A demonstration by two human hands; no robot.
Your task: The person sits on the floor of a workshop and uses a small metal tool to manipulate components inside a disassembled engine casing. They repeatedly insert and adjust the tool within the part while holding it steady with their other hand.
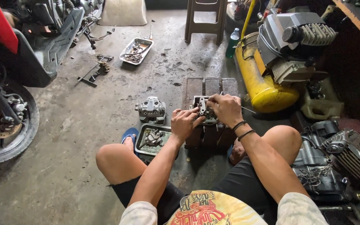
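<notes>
Item: metal engine part (203, 110), grey, blocky, with openings on its upper face. Stands on a small wooden stool (196, 89) of dark slats, near the stool's front edge, on the concrete floor (76, 125) between the person's knees.

Left hand (184, 123): laid against the part's left and front side, fingers (193, 121) curled and pressed onto its casing, steadying it.

Right hand (226, 109): over the part's top right, fingers (213, 101) drawn together at the upper face. A thin metal rod (248, 110) sticks out to the right from under this hand; whether the fingers pinch it cannot be told. Two dark bands circle the wrist.

Around the stool:
- Second grey engine casting (151, 109), upright on the floor, just left of the stool.
- Shallow metal tray (143, 146) holding small engine pieces, at the stool's front left corner, beside a blue sandal (129, 134).
- Second metal tray (136, 51) with loose parts, well apart, farther up the floor.
- Dark hand tool (93, 71) lying on the floor near that tray.
- Yellow air compressor (263, 83) with grey motor on top, just right of the stool.
- Green bottle (232, 43) behind the compressor's tank.
- Finned engine cylinder (353, 154) and dark engine cases, right of the person's right knee.
- Motorcycle front wheel (5, 125) with brake disc, at the floor's left edge.
- Brown plastic stool (205, 18), far side of the floor.
</notes>
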